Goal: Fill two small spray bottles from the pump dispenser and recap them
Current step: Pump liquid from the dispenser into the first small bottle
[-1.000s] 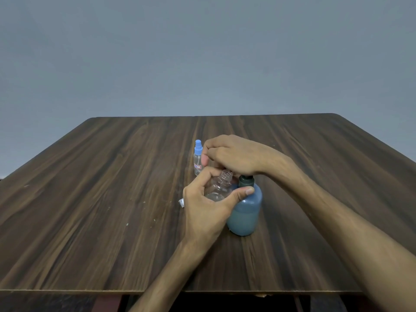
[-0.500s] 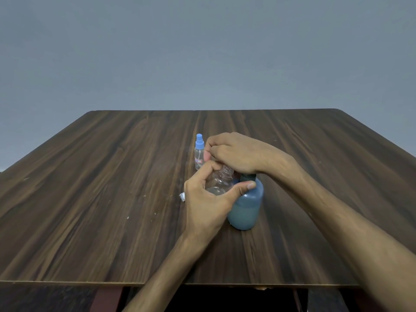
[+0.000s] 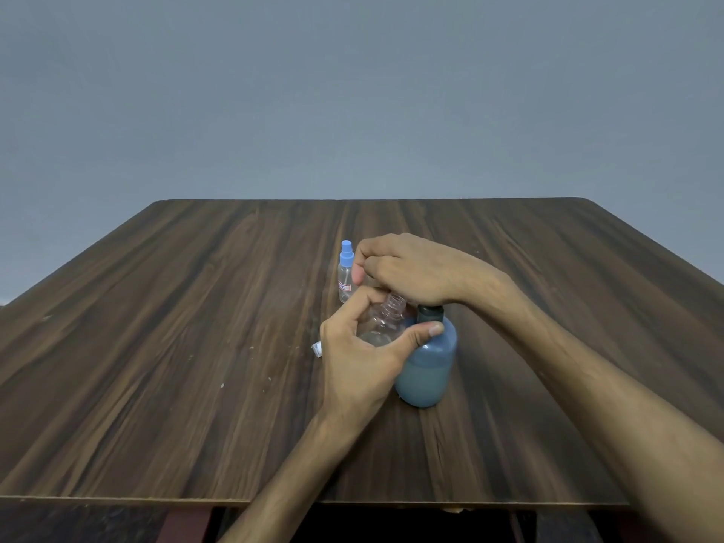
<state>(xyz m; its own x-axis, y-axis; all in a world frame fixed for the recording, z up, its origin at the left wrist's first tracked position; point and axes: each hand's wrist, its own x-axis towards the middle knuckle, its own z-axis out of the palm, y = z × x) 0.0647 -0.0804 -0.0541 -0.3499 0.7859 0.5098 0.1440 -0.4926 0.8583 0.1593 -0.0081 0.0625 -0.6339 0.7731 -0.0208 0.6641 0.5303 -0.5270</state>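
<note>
Grey, featureless wall is seen behind a dark wood-grain table [image 3: 196, 346], on which all items are set. Just right of the left hand's grip, and touching its thumb, a blue pump dispenser [image 3: 427, 370] is seen standing upright, partly filled with pale liquid; its dark collar is visible, while its pump head is hidden under the right hand [image 3: 411, 268]. The right hand is laid palm-down over that head with fingers curled; what it grips, if anything, cannot be told. The left hand [image 3: 360, 362] is closed around a clear uncapped bottle [image 3: 386, 321], whose threaded neck is shown tilted toward the dispenser, directly below the right hand's fingers. Beyond the grip, just left of the right hand, a small capped spray bottle [image 3: 345, 270] with a blue top is seen standing upright. Just left of the left hand, a small white object [image 3: 316, 349] is seen lying on the table; its identity cannot be told.
</note>
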